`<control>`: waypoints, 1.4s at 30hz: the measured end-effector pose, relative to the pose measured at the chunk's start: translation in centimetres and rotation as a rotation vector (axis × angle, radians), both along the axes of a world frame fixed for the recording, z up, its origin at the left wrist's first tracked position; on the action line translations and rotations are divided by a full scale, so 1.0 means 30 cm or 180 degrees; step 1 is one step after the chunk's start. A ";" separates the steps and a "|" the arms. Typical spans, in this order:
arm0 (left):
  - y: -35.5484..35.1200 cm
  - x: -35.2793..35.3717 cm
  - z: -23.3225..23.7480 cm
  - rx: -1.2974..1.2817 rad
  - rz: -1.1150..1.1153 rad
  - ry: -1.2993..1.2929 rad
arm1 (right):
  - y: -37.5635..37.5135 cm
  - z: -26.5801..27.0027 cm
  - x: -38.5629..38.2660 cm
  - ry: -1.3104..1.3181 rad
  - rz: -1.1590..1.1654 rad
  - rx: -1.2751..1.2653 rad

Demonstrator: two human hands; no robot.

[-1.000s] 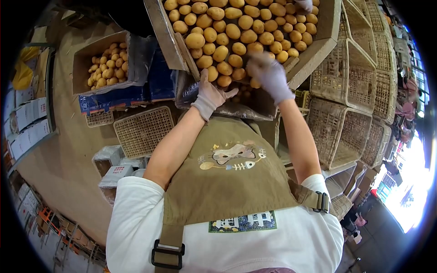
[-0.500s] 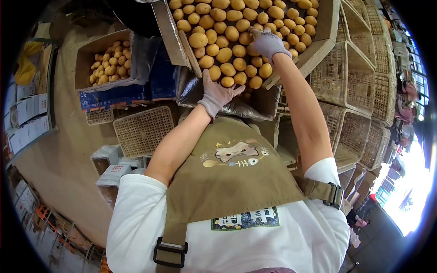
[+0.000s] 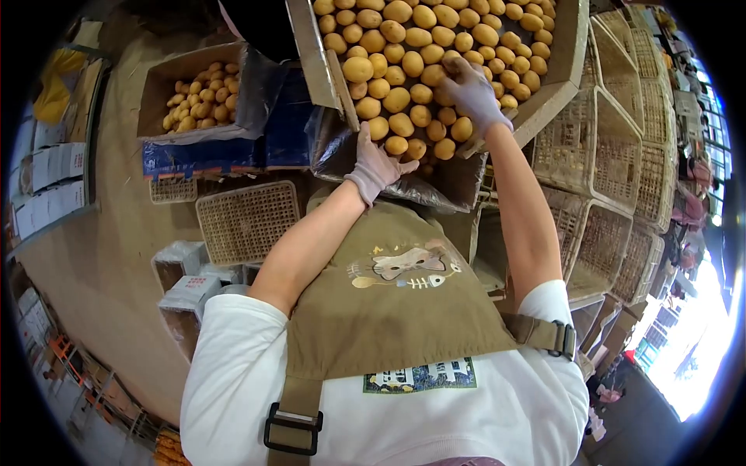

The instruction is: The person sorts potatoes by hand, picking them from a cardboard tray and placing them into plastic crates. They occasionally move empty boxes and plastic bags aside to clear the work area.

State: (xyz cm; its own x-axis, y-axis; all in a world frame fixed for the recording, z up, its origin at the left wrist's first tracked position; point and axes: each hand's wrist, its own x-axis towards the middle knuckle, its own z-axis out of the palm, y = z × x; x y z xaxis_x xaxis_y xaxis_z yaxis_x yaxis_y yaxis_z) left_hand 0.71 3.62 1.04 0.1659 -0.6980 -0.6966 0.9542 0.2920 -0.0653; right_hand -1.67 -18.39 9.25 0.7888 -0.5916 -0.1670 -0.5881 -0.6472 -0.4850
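A wide wooden tray heaped with potatoes fills the top. The gloved right hand has slid slightly down the heap, fingers curled over potatoes; whether it grips one cannot be told. The left hand stays spread open at the tray's lip, touching the lowest potatoes above a plastic-lined box. Wicker baskets crowd the right, and a cardboard box sits to the left.

Left hand splayed, right hand cupped

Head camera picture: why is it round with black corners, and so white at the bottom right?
Head view: a fisheye lens bends the wicker baskets and blackens the corners; daylight glares white at lower right; the potatoes, left hand and right hand look sharp.
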 end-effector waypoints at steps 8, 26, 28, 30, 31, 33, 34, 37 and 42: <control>0.007 -0.002 -0.048 -0.0647 -0.0036 -0.0071 | 0.207 0.022 -0.215 -0.1660 -0.0237 -0.0281; 0.019 0.027 -0.050 0.0053 -0.0486 -0.1014 | 0.232 0.027 -0.298 -0.0591 0.0438 -0.1300; 0.030 0.024 -0.075 0.0443 -0.0666 -0.1413 | 0.162 0.005 -0.232 0.1004 0.0340 -0.0461; 0.015 0.038 -0.029 0.0718 -0.0321 -0.0850 | 0.144 -0.010 -0.187 -0.0382 0.0092 -0.1862; 0.017 0.029 -0.046 0.0662 -0.0303 -0.1037 | 0.127 0.003 -0.189 0.0342 0.0365 -0.1608; 0.013 0.007 -0.014 0.0647 -0.0264 -0.1269 | 0.039 0.029 -0.148 0.0860 0.0186 -0.0658; 0.000 0.005 0.027 0.0680 -0.0209 -0.1310 | -0.042 0.031 -0.116 0.0931 -0.0191 -0.0018; -0.031 0.003 -0.025 0.0339 -0.0391 -0.0540 | -0.153 0.017 -0.060 0.0888 -0.0157 -0.0757; -0.075 -0.003 -0.030 -0.0482 -0.0003 -0.0093 | -0.202 -0.030 -0.049 0.0833 -0.0336 0.0171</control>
State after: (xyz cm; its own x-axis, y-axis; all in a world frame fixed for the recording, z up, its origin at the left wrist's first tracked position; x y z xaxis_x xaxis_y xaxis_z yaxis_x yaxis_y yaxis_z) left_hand 0.62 1.36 0.15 0.1839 -0.7949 -0.5782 0.9566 0.2800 -0.0806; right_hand -3.13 -24.46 8.35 0.6491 -0.6530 -0.3902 -0.7607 -0.5531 -0.3397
